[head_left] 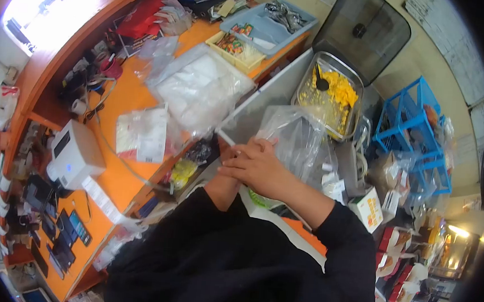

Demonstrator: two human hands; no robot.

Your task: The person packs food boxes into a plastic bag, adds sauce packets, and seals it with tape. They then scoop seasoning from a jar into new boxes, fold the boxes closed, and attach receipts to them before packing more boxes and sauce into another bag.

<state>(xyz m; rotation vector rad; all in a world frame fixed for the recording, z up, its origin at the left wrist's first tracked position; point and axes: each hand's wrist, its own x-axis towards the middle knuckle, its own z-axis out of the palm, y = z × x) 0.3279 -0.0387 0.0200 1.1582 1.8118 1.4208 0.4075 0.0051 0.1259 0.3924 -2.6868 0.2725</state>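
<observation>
My right hand (255, 166) lies across my left hand (229, 153), its fingers stretched out over the back of the left hand and wrist. Most of the left hand is hidden beneath it, so I cannot tell what its fingers do. A crumpled clear plastic bag (296, 135) spreads just beyond both hands, its edge right at the fingertips. Past the bag stands a metal tray (358, 117) of yellow food (341, 90), with a black scoop (322, 83) resting in it.
On the left, an orange counter (119, 184) carries a stack of clear bags (201, 89), a white printer (76, 155) and several phones (79, 226). A blue tray (251, 20) with wrapped cutlery sits at the back. Blue baskets (414, 129) and a white box (367, 209) stand on the right.
</observation>
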